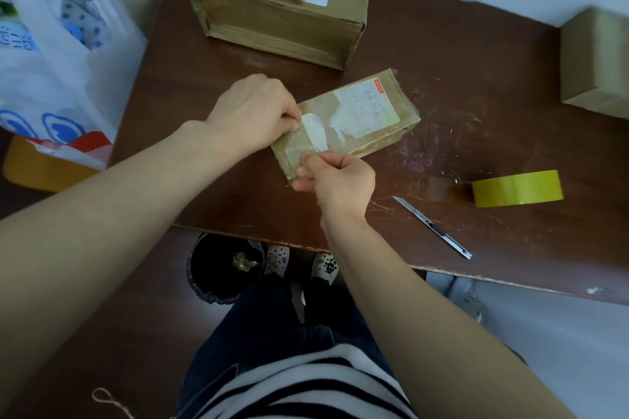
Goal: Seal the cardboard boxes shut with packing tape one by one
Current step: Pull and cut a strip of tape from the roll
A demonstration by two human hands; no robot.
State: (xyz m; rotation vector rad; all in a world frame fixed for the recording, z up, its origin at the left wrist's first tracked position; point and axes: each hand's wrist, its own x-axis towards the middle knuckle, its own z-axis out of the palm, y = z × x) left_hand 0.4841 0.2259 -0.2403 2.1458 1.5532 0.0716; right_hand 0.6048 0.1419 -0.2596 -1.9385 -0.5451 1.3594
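A flat cardboard box (pixel 371 119) with a torn white label lies at an angle in the middle of the brown table (pixel 459 85). My left hand (pixel 252 112) pinches the box's near left edge. My right hand (pixel 337 180) grips the box's near corner from the front, thumb on top. A yellow roll of packing tape (pixel 517 188) lies on the table to the right, a short strip stuck down beside it. A utility knife (pixel 432 226) rests near the table's front edge, right of my right wrist.
Two stacked cardboard boxes (pixel 282 20) stand at the back of the table. Another box (pixel 594 61) sits at the far right. White plastic bags (pixel 61 54) hang at the left. A black bin (pixel 224 269) stands under the table by my feet.
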